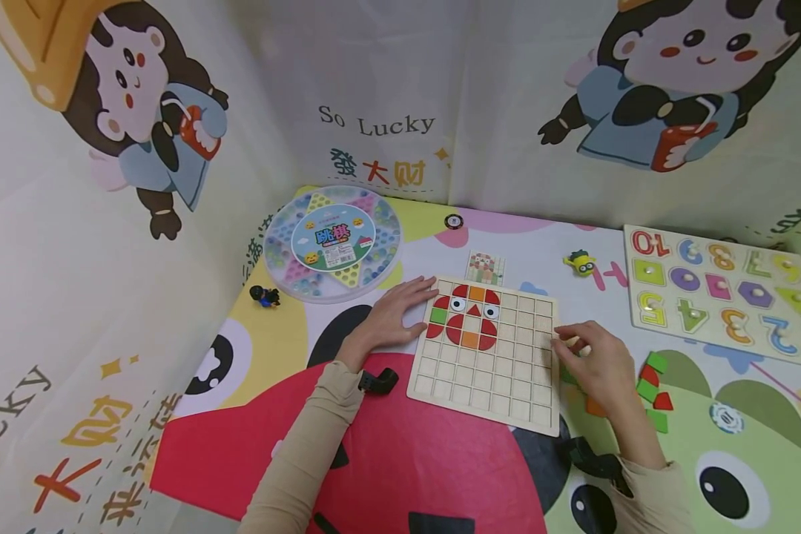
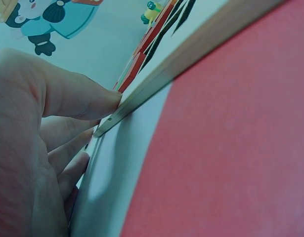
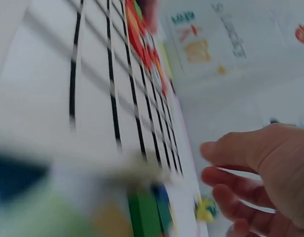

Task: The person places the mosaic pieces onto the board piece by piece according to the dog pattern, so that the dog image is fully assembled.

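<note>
A wooden grid board (image 1: 480, 386) lies flat on the patterned tablecloth. Red, orange, green and eye-marked tiles (image 1: 469, 340) fill part of its upper left. My left hand (image 1: 390, 319) rests against the board's left edge, thumb and fingertips touching the rim with fingers extended. Just off the right edge is my right hand (image 1: 597, 367), its fingers loosely bent. In the right wrist view, nothing shows between its thumb (image 3: 231, 150) and fingers. Beneath that hand lie an orange tile (image 1: 595, 406) and a green one, partly hidden.
More green and red tiles (image 1: 649, 386) lie right of my right hand. A small picture card (image 1: 485, 268) sits behind the board. Around it are a round Chinese checkers set (image 1: 334, 243), a number puzzle (image 1: 727, 289), a yellow-green figure (image 1: 580, 262), a dark figure (image 1: 265, 297) and a chip (image 1: 727, 418).
</note>
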A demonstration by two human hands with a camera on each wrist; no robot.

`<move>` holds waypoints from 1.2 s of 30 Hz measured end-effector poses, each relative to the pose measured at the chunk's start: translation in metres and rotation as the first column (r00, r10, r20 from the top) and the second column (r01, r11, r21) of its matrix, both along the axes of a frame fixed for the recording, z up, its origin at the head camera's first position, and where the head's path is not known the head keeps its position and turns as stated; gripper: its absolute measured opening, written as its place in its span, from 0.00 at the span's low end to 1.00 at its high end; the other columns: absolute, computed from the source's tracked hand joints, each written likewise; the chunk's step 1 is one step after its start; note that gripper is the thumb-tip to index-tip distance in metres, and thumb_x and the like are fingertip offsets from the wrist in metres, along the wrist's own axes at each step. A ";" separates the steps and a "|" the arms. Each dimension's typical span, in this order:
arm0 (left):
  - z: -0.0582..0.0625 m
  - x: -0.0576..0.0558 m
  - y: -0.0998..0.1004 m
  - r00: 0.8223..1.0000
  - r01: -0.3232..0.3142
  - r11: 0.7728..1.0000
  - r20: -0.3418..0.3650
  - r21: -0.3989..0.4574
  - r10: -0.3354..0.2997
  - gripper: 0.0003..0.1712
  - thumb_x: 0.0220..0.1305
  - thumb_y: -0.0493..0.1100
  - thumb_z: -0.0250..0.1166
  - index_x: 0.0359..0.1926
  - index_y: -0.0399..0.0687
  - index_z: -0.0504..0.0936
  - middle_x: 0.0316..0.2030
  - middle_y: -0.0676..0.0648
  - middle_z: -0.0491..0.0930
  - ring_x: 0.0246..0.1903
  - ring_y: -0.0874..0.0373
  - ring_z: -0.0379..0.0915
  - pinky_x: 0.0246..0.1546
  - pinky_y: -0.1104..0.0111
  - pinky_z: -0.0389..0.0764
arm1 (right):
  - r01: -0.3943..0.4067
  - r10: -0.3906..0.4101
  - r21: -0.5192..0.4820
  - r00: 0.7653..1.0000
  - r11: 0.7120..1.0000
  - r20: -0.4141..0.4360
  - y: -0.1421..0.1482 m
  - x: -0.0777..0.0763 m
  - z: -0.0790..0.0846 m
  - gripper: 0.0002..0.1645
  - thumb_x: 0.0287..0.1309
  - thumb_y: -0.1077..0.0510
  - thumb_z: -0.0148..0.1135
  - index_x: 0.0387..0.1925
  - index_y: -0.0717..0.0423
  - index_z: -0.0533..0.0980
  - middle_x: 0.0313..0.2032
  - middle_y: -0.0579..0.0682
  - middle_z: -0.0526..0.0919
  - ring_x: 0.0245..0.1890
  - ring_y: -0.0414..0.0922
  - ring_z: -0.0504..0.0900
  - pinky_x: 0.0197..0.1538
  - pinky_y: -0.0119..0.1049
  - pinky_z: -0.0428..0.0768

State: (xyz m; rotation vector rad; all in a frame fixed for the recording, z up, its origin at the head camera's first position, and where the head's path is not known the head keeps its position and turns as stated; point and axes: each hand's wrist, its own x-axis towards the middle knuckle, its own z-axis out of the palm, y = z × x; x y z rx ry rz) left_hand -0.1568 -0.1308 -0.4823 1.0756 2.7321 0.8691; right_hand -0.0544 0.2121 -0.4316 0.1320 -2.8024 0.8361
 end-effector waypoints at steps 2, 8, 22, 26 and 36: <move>0.000 0.000 0.000 1.000 0.000 1.000 0.001 -0.001 0.000 0.37 0.61 0.49 0.61 0.71 0.46 0.68 0.74 0.47 0.58 0.75 0.51 0.47 0.73 0.55 0.50 | 0.010 -0.011 0.011 0.999 1.000 0.048 0.015 0.006 0.002 0.13 0.54 0.61 0.71 0.40 0.64 0.84 0.35 0.58 0.84 0.30 0.55 0.82 0.23 0.34 0.72; 0.001 0.000 0.000 1.000 0.002 1.000 0.004 0.006 -0.002 0.37 0.61 0.48 0.61 0.71 0.46 0.68 0.74 0.47 0.58 0.75 0.50 0.47 0.73 0.54 0.49 | -0.037 0.028 0.033 0.966 0.999 0.257 0.054 0.020 0.004 0.18 0.57 0.55 0.70 0.43 0.67 0.83 0.38 0.60 0.82 0.35 0.57 0.81 0.26 0.36 0.74; 0.000 0.000 0.000 1.000 -0.005 1.000 0.015 0.005 0.005 0.38 0.60 0.48 0.61 0.71 0.46 0.68 0.74 0.47 0.58 0.75 0.51 0.46 0.73 0.54 0.49 | -0.113 0.102 0.060 0.983 0.992 0.154 0.061 0.036 -0.012 0.18 0.43 0.61 0.79 0.38 0.64 0.85 0.31 0.51 0.80 0.27 0.46 0.78 0.26 0.33 0.74; 0.001 0.001 0.000 1.000 -0.009 1.000 0.020 0.003 0.009 0.37 0.60 0.48 0.61 0.71 0.47 0.68 0.74 0.47 0.57 0.75 0.52 0.46 0.74 0.54 0.48 | -0.113 0.102 0.077 0.987 0.991 0.128 0.049 0.036 -0.013 0.21 0.41 0.58 0.80 0.39 0.63 0.86 0.29 0.48 0.75 0.25 0.41 0.69 0.24 0.31 0.66; 0.001 0.000 0.001 1.000 -0.004 1.000 0.015 0.017 0.004 0.37 0.60 0.48 0.62 0.71 0.45 0.68 0.74 0.46 0.58 0.75 0.50 0.46 0.73 0.53 0.48 | -0.080 0.068 0.123 0.993 0.989 0.095 0.043 0.034 -0.016 0.20 0.40 0.60 0.80 0.39 0.64 0.85 0.26 0.46 0.70 0.21 0.38 0.62 0.20 0.31 0.58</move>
